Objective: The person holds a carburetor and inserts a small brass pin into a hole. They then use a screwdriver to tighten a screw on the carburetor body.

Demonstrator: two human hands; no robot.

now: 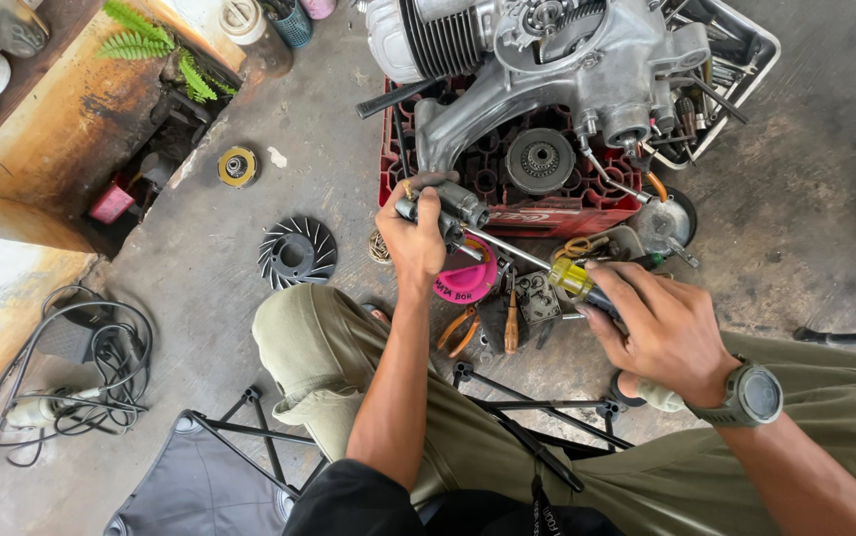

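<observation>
Two hands work together in the head view, one steadying a part and the other driving a tool into it. The left hand (414, 238) is closed tightly around a small grey metal part (458, 203), thumb over the top, holding it up off the floor just at the 6 o'clock edge of the red crate (547, 213), likely so the tool has something firm to push against. The right hand (661, 328) is wrapped around the yellow handle of a screwdriver (572, 280); its thin shaft runs toward 10 o'clock and meets the part at the left hand's fingers. The left forearm rises straight from the lap, wrist bent inward; the right forearm comes in from 4 o'clock, a watch (753, 395) on its wrist. An engine (547, 60) rests on the crate at 12 o'clock. On the concrete floor (199, 288) lie a pink lid (467, 283), orange-handled pliers (460, 331) and, toward 9 o'clock, a black finned fan wheel (297, 253).
</observation>
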